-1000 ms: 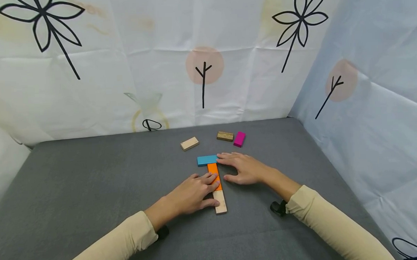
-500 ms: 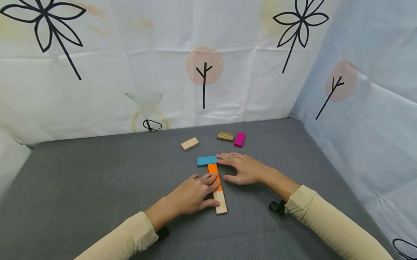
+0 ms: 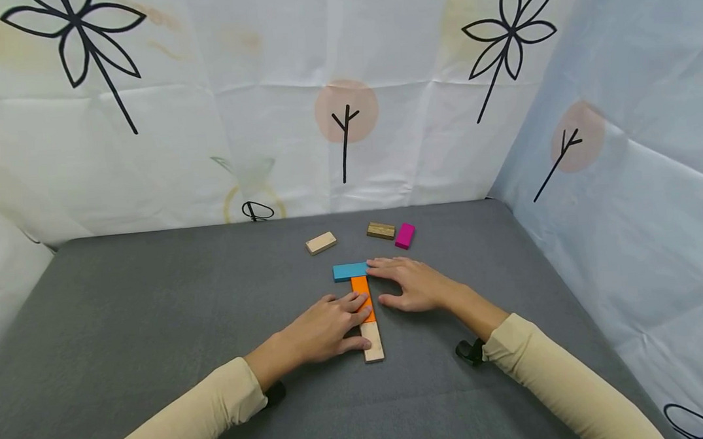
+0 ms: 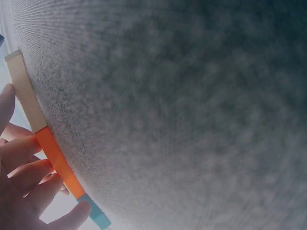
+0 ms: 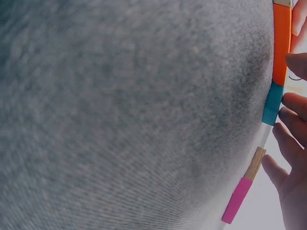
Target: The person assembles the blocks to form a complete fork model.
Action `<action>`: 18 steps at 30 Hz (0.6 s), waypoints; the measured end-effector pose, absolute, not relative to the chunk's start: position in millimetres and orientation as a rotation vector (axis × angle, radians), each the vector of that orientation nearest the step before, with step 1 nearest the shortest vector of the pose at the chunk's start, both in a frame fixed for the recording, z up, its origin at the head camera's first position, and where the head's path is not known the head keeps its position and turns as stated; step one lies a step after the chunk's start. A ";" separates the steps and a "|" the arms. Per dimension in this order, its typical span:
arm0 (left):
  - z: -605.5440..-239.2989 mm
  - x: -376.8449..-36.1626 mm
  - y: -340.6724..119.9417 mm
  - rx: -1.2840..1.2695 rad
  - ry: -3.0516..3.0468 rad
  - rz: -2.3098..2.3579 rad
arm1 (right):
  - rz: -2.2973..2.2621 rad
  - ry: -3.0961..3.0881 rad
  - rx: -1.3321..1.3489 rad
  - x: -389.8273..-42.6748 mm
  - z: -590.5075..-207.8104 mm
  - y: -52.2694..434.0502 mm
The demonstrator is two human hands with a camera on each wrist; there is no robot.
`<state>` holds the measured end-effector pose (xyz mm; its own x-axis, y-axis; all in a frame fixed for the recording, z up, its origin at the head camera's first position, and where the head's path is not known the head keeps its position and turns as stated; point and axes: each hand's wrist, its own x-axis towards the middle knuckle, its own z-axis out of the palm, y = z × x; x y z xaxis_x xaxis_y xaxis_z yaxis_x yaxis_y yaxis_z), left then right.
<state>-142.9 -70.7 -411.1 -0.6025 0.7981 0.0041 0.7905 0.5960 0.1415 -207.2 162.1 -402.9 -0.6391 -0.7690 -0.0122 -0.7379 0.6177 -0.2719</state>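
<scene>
Three flat blocks form a T on the table in the head view. A blue block (image 3: 349,272) lies crosswise at the far end, with an orange block (image 3: 360,286) below it and a pale wooden block (image 3: 372,346) nearest me, end to end. My left hand (image 3: 329,326) rests from the left, fingers on the orange block and thumb on the pale wooden block. My right hand (image 3: 410,284) touches the right end of the blue block with its fingertips, covering that end; its thumb stays apart, right of the orange block. Both hands have extended fingers.
Behind the T lie a second pale wooden block (image 3: 321,243), a brown wooden block (image 3: 381,230) and a magenta block (image 3: 404,236). The grey table (image 3: 155,320) ends at a patterned cloth backdrop (image 3: 288,117), which also rises on the right.
</scene>
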 end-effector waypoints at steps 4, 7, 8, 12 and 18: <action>-412.2 -142.9 -70.8 1.379 2.762 0.200 | -0.385 2.732 -1.270 -207.9 -405.1 165.5; -412.8 -142.6 -70.9 1.385 2.766 0.201 | -0.394 2.742 -1.258 -208.9 -406.8 168.0; -412.9 -142.5 -70.9 1.387 2.766 0.201 | -0.395 2.743 -1.253 -209.1 -407.2 168.5; -413.2 -142.5 -71.0 1.392 2.763 0.200 | -0.409 2.730 -1.258 -209.9 -408.2 169.4; -413.5 -143.0 -71.0 1.389 2.759 0.199 | -0.409 2.718 -1.247 -211.7 -407.8 166.9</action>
<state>-143.0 -71.0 -413.5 -0.5963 0.8026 0.0167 0.7966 0.5891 0.1354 -211.7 166.9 -407.8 -0.6523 -0.7579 0.0009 -0.7246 0.6233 -0.2942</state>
